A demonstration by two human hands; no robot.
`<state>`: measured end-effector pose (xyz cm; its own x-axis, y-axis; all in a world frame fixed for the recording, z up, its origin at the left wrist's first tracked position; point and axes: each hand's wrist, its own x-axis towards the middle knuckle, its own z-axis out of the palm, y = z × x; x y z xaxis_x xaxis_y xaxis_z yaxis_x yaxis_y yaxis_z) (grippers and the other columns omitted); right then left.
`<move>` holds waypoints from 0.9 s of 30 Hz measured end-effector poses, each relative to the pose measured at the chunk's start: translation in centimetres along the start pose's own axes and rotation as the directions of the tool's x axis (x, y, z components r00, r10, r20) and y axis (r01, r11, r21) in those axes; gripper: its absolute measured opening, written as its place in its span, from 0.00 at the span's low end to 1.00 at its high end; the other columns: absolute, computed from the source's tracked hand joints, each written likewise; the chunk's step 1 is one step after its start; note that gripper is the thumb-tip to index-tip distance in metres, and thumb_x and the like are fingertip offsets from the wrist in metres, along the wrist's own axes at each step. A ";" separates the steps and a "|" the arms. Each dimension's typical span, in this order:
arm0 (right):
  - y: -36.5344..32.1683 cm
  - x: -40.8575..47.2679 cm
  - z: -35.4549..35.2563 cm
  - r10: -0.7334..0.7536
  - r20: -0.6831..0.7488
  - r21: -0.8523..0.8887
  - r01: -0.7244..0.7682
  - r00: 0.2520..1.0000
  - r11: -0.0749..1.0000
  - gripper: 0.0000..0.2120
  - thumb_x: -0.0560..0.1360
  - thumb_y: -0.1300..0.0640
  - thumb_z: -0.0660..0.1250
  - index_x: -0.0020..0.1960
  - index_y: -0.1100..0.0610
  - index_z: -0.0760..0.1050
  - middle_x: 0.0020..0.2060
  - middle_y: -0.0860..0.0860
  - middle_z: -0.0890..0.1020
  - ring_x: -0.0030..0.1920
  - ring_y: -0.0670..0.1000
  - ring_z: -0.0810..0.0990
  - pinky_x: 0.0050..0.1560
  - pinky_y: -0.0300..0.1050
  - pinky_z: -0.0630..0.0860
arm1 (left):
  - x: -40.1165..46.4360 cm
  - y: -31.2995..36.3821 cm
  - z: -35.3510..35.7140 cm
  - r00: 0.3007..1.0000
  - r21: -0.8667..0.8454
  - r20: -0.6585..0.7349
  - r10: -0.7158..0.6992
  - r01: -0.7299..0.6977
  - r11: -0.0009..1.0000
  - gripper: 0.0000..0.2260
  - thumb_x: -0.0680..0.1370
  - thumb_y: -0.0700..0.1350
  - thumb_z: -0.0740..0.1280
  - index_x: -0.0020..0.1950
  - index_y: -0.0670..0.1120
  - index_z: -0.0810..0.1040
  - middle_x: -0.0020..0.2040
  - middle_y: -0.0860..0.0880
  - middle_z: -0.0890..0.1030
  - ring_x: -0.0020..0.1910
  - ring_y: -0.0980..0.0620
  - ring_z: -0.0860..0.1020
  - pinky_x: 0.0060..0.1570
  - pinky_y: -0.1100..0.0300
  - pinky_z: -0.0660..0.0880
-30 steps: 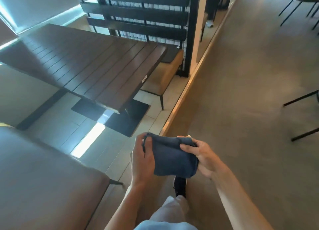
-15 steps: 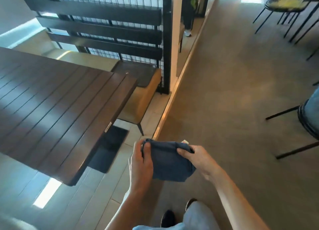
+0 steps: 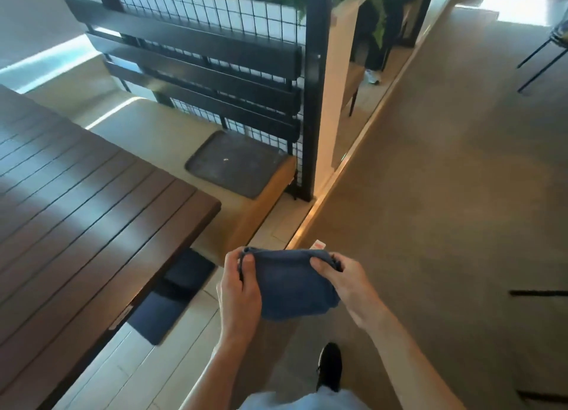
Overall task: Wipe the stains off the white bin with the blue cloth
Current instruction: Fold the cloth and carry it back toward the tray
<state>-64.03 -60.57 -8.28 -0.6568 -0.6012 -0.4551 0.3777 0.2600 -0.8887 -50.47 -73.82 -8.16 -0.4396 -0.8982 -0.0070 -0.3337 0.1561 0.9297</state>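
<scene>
The blue cloth [image 3: 292, 283] is folded and held in front of me at waist height, a small white label sticking up from its top edge. My left hand [image 3: 241, 289] grips its left end with fingers curled over the top edge. My right hand [image 3: 341, 282] pinches its right end, thumb on the near face. No white bin is in view.
A dark slatted wooden table [image 3: 86, 225] fills the left. Behind it stands a tan bench [image 3: 246, 219] with a dark tray [image 3: 236, 163] on it, backed by a black slat-and-mesh divider [image 3: 310, 102]. Grey carpet [image 3: 445, 194] runs ahead on the right; black chair legs [image 3: 534, 65] stand far right.
I have walked forward along the carpet edge; the table and bench have come nearer. Both hands still hold the cloth, now stretched a little wider between them.
</scene>
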 end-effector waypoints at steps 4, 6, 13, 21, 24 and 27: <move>-2.7 5.9 -2.8 0.043 0.037 -0.026 -0.042 0.998 0.999 0.13 0.77 0.47 0.71 0.55 0.55 0.82 0.48 0.52 0.87 0.51 0.55 0.85 0.50 0.50 0.81 | 3.5 2.0 4.8 0.997 -0.008 -0.054 -0.059 0.059 0.998 0.07 0.85 0.49 0.58 0.60 0.57 0.73 0.50 0.64 0.78 0.50 0.66 0.77 0.45 0.68 0.75; -4.0 8.7 -3.7 0.046 0.055 -0.035 -0.044 0.997 0.998 0.13 0.77 0.47 0.71 0.54 0.56 0.81 0.47 0.53 0.87 0.51 0.56 0.85 0.50 0.52 0.81 | 5.4 2.5 6.7 0.992 -0.018 -0.084 -0.089 0.087 0.996 0.07 0.85 0.50 0.58 0.61 0.56 0.74 0.51 0.61 0.79 0.51 0.65 0.77 0.46 0.66 0.75; -8.4 19.3 -4.9 0.045 0.160 -0.100 -0.029 0.986 0.995 0.13 0.77 0.47 0.71 0.56 0.53 0.82 0.49 0.49 0.87 0.52 0.52 0.85 0.54 0.51 0.82 | 12.9 3.7 11.8 0.972 -0.060 -0.182 -0.146 0.137 0.989 0.06 0.85 0.48 0.59 0.60 0.54 0.74 0.49 0.57 0.80 0.48 0.65 0.78 0.42 0.74 0.74; -13.1 31.7 -3.1 0.081 0.260 -0.171 -0.037 0.962 0.985 0.10 0.77 0.49 0.70 0.56 0.52 0.81 0.50 0.51 0.87 0.52 0.51 0.85 0.55 0.52 0.82 | 23.1 2.5 15.9 0.930 -0.090 -0.308 -0.199 0.180 0.980 0.08 0.86 0.48 0.59 0.58 0.50 0.76 0.48 0.56 0.82 0.48 0.59 0.80 0.44 0.72 0.73; -15.1 36.6 -2.2 0.062 0.286 -0.212 0.000 0.956 0.977 0.09 0.77 0.49 0.71 0.55 0.52 0.82 0.50 0.51 0.87 0.53 0.52 0.85 0.57 0.53 0.80 | 27.6 2.3 17.2 0.914 -0.058 -0.349 -0.206 0.198 0.978 0.08 0.86 0.49 0.59 0.57 0.51 0.76 0.46 0.55 0.83 0.46 0.58 0.80 0.45 0.64 0.74; -16.4 40.7 -1.6 0.065 0.322 -0.274 0.027 0.945 0.961 0.07 0.79 0.50 0.70 0.53 0.52 0.81 0.49 0.51 0.86 0.53 0.52 0.84 0.53 0.48 0.79 | 30.9 2.9 18.4 0.893 -0.073 -0.384 -0.234 0.223 0.972 0.07 0.86 0.48 0.59 0.58 0.50 0.76 0.46 0.55 0.82 0.46 0.60 0.80 0.41 0.70 0.73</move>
<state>-98.03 -88.16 -12.30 -0.3859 -0.7940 -0.4697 0.1670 0.4407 -0.8820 -80.38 -93.58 -12.45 0.0058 -0.9966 -0.0824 -0.3619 -0.0789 0.9289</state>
